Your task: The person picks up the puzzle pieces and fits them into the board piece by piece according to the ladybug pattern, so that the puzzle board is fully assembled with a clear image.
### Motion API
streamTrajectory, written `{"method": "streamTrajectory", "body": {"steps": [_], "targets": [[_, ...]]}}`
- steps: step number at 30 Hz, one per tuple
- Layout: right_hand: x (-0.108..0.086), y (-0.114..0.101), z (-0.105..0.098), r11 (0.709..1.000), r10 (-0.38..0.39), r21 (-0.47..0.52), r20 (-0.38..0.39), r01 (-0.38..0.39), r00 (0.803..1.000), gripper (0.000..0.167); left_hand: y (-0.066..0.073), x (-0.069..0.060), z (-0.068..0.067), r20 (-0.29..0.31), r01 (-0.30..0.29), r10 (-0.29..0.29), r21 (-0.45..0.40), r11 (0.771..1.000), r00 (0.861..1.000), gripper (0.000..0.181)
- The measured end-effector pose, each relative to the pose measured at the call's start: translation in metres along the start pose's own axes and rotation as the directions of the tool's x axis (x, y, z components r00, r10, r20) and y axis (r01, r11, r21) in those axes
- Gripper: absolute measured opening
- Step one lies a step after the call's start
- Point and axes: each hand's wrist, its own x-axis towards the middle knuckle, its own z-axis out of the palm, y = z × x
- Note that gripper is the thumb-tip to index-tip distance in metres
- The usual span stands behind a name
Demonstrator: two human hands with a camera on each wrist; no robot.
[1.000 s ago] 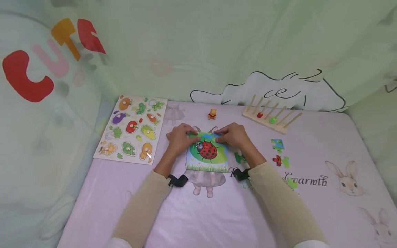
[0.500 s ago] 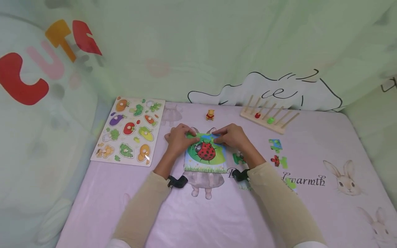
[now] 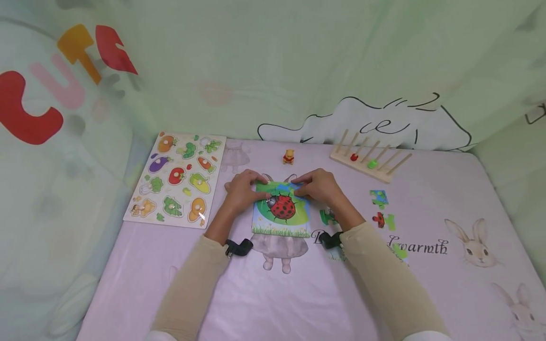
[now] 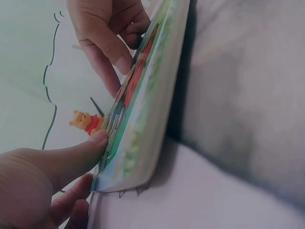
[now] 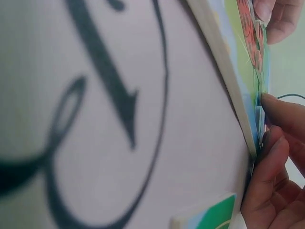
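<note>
A square ladybug jigsaw puzzle (image 3: 281,225) lies in front of me, with a red spotted ladybug on green and a grass strip along its near edge. My left hand (image 3: 241,192) grips its far left corner; in the left wrist view the thumb presses on the picture while the fingers sit at the edge. At the far right corner, my right hand (image 3: 321,186) pinches the edge between thumb and fingers, also visible in the right wrist view as the right hand (image 5: 276,181). Piece seams show on the picture's surface (image 5: 248,52). Fingertips partly hide the far corners.
Loose jigsaw pieces lie right of the puzzle, including a blue-green piece (image 3: 378,198) and a red-green piece (image 3: 384,221). A vegetable peg board (image 3: 175,180) is at left. Behind stand a small bear figure (image 3: 288,157) and a wooden rack with upright pegs (image 3: 361,165).
My left hand has shifted slightly left, its thumb now lower beside the ladybug's head. My right hand stays at the far right corner. The head view has turned a little.
</note>
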Motion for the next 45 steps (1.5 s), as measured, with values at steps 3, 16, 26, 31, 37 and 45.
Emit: {"method": "streamTrajectory", "body": {"steps": [3,16,26,31,37,45], "targets": [[0.000,0.000,0.000,1.000,0.003,0.005,0.003,-0.003,1.000,0.035,0.001,0.000,0.002,-0.019,0.006,-0.006,0.005,1.000,1.000,0.030],[-0.001,0.000,0.000,1.000,0.019,0.007,0.011,-0.019,1.000,0.036,0.013,-0.003,0.005,-0.087,0.049,-0.047,0.022,0.999,0.995,0.024],[-0.002,-0.001,-0.001,0.999,0.026,0.018,0.020,-0.026,0.999,0.039,0.011,-0.003,0.007,-0.075,0.032,-0.030,0.028,0.999,0.997,0.025],[-0.002,-0.001,-0.001,0.999,0.024,0.025,0.013,-0.024,1.000,0.038,0.007,-0.002,0.000,0.017,-0.004,0.003,0.045,0.999,1.000,0.032],[0.001,0.001,-0.001,0.999,0.018,0.028,0.010,-0.018,1.000,0.038,0.004,-0.001,-0.004,0.050,-0.012,0.010,0.030,0.999,0.999,0.033],[0.001,-0.002,0.000,0.999,0.021,0.025,-0.001,-0.021,1.000,0.036,0.006,-0.001,-0.001,0.036,-0.011,0.008,0.074,0.997,0.999,0.028]]}}
